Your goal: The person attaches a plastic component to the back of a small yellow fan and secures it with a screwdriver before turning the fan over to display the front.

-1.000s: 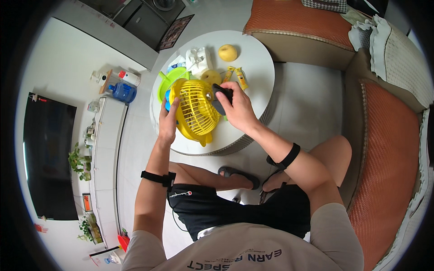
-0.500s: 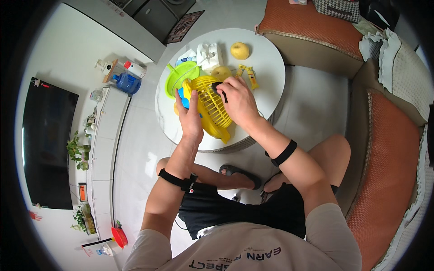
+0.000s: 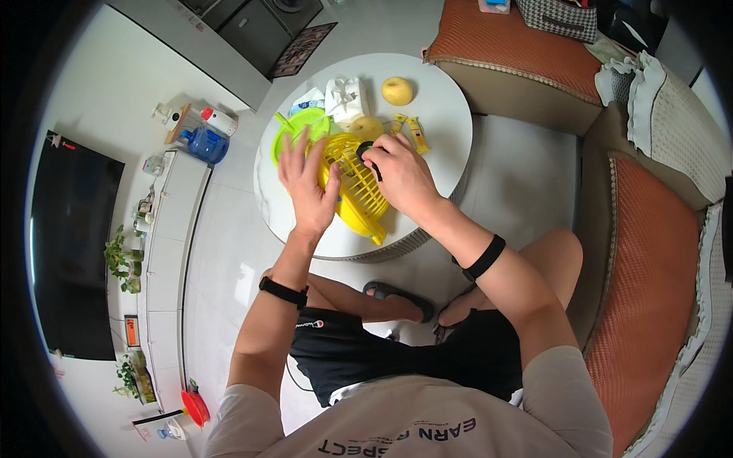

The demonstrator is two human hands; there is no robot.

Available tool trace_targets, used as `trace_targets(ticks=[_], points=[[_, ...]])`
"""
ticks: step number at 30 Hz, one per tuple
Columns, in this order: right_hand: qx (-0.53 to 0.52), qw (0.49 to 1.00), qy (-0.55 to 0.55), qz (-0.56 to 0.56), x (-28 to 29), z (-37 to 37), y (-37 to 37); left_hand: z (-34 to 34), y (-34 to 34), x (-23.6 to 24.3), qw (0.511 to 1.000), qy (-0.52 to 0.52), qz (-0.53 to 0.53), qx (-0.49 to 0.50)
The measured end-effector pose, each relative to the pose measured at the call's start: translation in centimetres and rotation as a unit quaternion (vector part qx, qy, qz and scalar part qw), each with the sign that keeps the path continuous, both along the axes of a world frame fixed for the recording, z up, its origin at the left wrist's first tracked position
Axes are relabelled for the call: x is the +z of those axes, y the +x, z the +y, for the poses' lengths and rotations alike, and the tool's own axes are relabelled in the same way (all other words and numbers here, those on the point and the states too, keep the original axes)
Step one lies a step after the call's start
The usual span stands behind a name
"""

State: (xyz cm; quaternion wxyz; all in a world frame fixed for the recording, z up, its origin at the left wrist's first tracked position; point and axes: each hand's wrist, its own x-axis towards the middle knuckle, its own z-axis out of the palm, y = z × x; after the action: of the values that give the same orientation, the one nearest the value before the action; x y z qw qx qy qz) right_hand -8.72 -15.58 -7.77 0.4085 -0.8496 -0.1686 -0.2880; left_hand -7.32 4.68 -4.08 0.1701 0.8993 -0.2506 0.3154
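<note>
A yellow slatted plastic basket (image 3: 359,200) lies tipped on the round white table (image 3: 443,99). My right hand (image 3: 402,177) is closed at its upper right side, gripping a small black object (image 3: 365,151) with a dark strip hanging down over the slats. Its exact kind cannot be made out. My left hand (image 3: 311,191) is raised at the basket's left side, fingers spread and holding nothing. Behind those fingers is a lime-green plastic basin (image 3: 305,119), partly covered. A yellow round fruit (image 3: 366,127) sits just beyond the basket.
Farther back on the table are a white tissue pack (image 3: 346,99), another yellow fruit (image 3: 397,91) and small yellow packets (image 3: 418,136). An orange-covered sofa (image 3: 649,290) stands to the right. At the left is a long white cabinet (image 3: 164,275) with plants and a blue water jug (image 3: 205,145).
My left hand has let go of the basket's left side and spread its fingers. The blue piece under it is no longer visible. My right hand keeps its grip at the slats.
</note>
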Motion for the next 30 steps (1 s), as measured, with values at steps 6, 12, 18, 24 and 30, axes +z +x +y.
trace_targets(ticks=[6, 12, 18, 24, 30], points=[[0.066, 0.995, 0.035, -0.059, 0.5, 2.1, -0.9, 0.3, 0.5, -0.8, 0.989, -0.121, 0.048, -0.072], [-0.018, 0.995, 0.092, -0.044, -2.2, -0.6, 0.0, -1.0, 0.4, -0.7, 0.991, -0.121, 0.037, -0.054], [0.064, 0.995, 0.043, -0.069, -0.3, 1.9, -1.4, -0.7, 0.0, -1.1, 0.99, -0.126, 0.034, -0.044], [0.041, 0.997, 0.05, -0.042, -0.1, 0.7, -1.3, -1.0, 0.0, -0.9, 0.993, -0.109, 0.032, -0.031], [0.093, 0.989, 0.093, -0.069, -0.5, 0.8, -1.5, -0.8, -0.2, -0.8, 0.991, -0.121, 0.047, -0.029]])
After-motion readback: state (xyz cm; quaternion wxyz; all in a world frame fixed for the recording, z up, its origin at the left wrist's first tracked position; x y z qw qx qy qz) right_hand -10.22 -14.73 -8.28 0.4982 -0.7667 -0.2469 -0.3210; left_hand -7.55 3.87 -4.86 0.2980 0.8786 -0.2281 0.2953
